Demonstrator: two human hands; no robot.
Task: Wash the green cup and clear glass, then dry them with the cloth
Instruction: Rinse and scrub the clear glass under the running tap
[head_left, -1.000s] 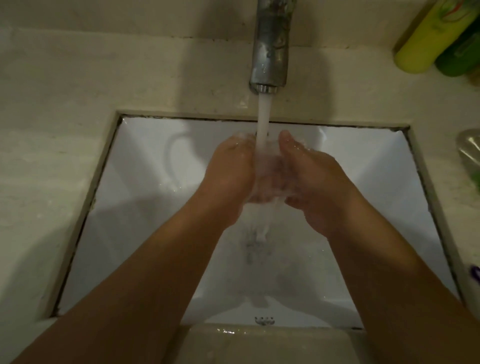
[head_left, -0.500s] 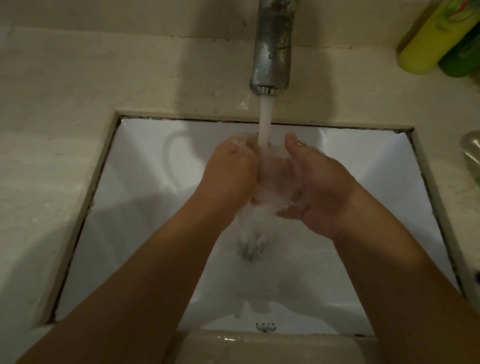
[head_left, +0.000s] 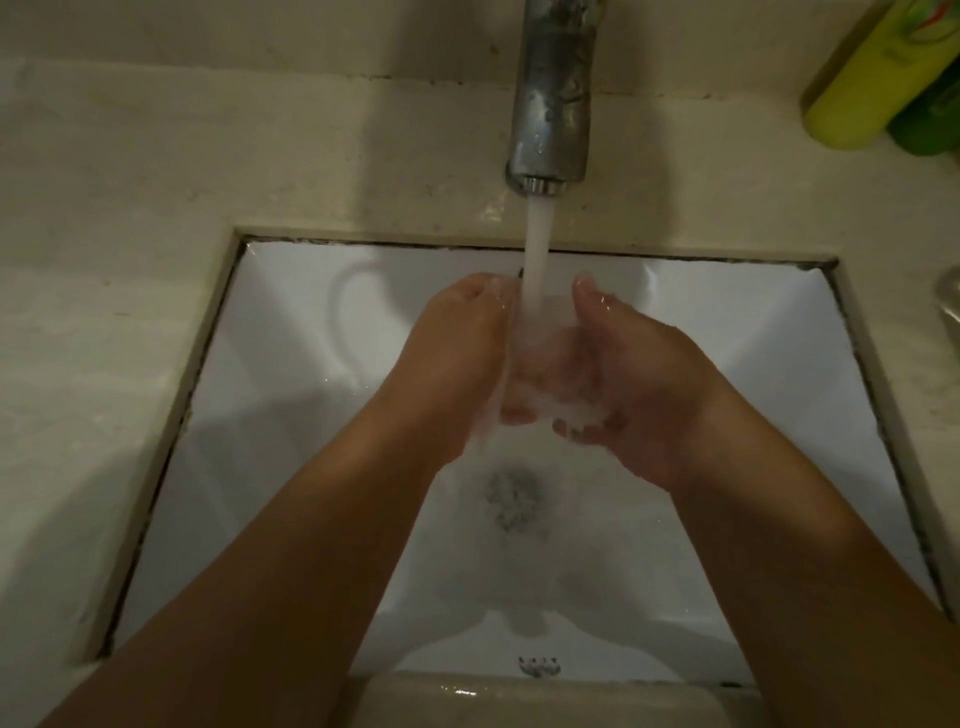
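The left hand curls round the left side of the glass, back of the hand to the camera, its fingertips hidden behind the glass. The right hand cups the other side, palm turned inward, thumb pointing up beside the stream and fingers bent beneath, so both hands are clamped on the glass. The glass is hard to make out through the running water. It seems to stand roughly upright, long axis up and down, mouth toward the tap, but its rim cannot be traced for certain. It is held above the middle of the sink, over the drain. The stream of water falls straight between the two thumbs and foams white around the fingers. Both forearms reach in from the lower corners and meet under the tap.

Compared with a second ago, the hands stay in the same place under the stream, and the right thumb has drawn slightly away from the water.

On the counter, at the far right corner, a yellow bottle touches a green bottle.
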